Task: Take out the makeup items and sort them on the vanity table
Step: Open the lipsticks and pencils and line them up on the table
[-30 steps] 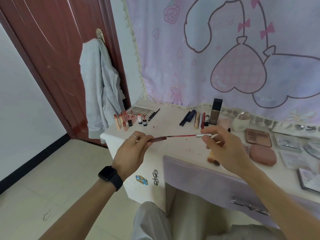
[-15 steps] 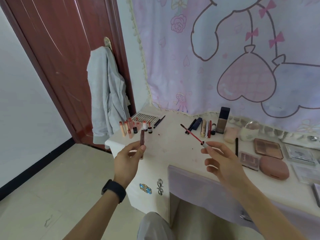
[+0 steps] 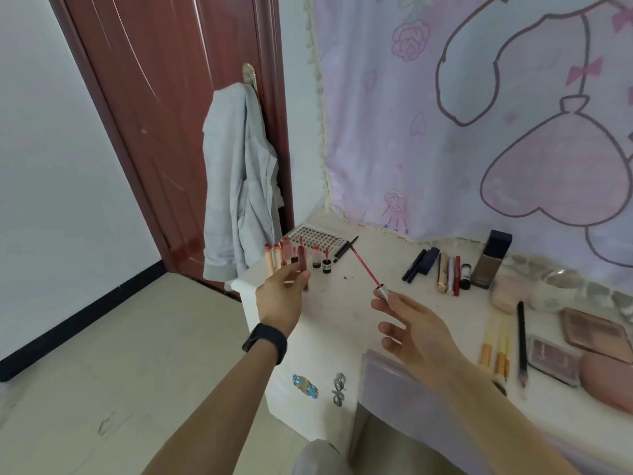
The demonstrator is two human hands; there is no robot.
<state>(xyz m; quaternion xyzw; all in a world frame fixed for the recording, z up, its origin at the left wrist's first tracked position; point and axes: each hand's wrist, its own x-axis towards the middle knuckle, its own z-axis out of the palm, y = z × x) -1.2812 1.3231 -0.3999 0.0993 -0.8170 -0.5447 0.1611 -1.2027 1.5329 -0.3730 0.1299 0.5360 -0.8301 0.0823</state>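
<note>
**Gloss tube and wand held apart over the table**

1. My left hand [image 3: 281,293] holds the tube [image 3: 302,267] upright, pinched between thumb and fingertips near its lower end. The tube is dark red and sits above the far-left corner of the table [image 3: 342,317], in front of the lip row [image 3: 286,253]. A watch [image 3: 265,342] is on this wrist.

2. My right hand [image 3: 414,334] pinches the silver cap of the wand [image 3: 364,267] between thumb and forefinger; the other fingers are loosely spread. The red stem points far-left, with its tip near the box [image 3: 317,236]. Wand and tube are apart, not touching.

3. On the table, from left to right:
- the lip row standing at the far-left edge, with the box behind it;
- dark pens [image 3: 419,264] and slim sticks [image 3: 448,272] lying side by side;
- a dark-capped bottle [image 3: 491,260] standing at the far edge;
- brushes [image 3: 496,351] and a pencil [image 3: 521,341] lying near me;
- palettes [image 3: 596,332] at the right edge.

4. A grey jacket [image 3: 239,200] hangs on the door [image 3: 164,114], to the left of the table.
</note>
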